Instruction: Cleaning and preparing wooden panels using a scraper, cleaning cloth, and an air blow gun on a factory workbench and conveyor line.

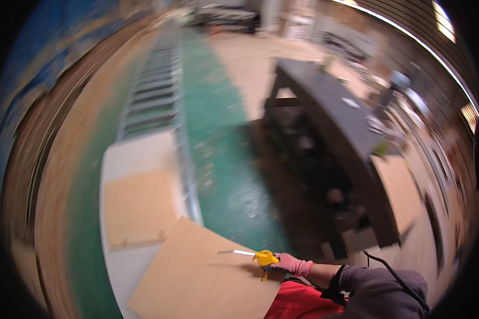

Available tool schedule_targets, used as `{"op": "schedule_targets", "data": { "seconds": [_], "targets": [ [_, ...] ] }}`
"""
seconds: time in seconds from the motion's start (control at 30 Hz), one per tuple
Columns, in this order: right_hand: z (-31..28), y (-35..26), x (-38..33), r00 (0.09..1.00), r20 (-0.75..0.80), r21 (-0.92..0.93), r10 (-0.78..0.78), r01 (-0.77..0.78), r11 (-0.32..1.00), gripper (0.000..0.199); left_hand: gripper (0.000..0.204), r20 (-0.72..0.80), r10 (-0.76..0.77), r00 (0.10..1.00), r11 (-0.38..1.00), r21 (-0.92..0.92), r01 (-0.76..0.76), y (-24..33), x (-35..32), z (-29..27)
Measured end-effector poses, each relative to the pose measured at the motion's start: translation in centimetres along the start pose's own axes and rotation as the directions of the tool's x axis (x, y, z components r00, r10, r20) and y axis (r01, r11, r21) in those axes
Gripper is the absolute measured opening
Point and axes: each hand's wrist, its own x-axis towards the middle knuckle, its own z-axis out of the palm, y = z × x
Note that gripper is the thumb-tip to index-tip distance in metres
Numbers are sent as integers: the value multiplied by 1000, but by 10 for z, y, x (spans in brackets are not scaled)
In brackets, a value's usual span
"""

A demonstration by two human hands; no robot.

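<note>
My right hand, in a pink glove, is closed around a yellow air blow gun. The gun's thin metal nozzle points left, above a tan wooden panel. That panel lies tilted at the front, close to my red apron. Beyond it, a second tan panel rests on a long white board. No part of my left hand shows. A black hose curves past my right arm.
A roller conveyor runs away on the left over green floor. To the right stands a dark workbench with things on its lower shelf. A person is blurred behind it. Stacked boards line the far left.
</note>
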Motion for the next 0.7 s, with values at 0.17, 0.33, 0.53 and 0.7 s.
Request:
{"op": "schedule_targets", "data": {
  "seconds": [0.17, 0.33, 0.53, 0.7],
  "targets": [
    [-49, 15, -152, 908, -415, 230, -56, 165, 959, 40, 61, 563, 2, 826, 952, 253, -174, 35, -21, 131],
    [-74, 77, -304, 697, -713, 391, 74, 308, 867, 46, 61, 807, -88, 585, 850, 367, -379, 29, -100, 209],
    [-96, 173, -442, 396, -852, 492, 341, 387, 780, 34, 61, 883, -180, 434, 725, 418, -548, -5, -188, 251],
    [-124, 261, -515, 296, -799, 601, 523, 404, 690, 35, 59, 881, -303, 363, 714, 463, -526, -48, -282, 308]
  ]
}}
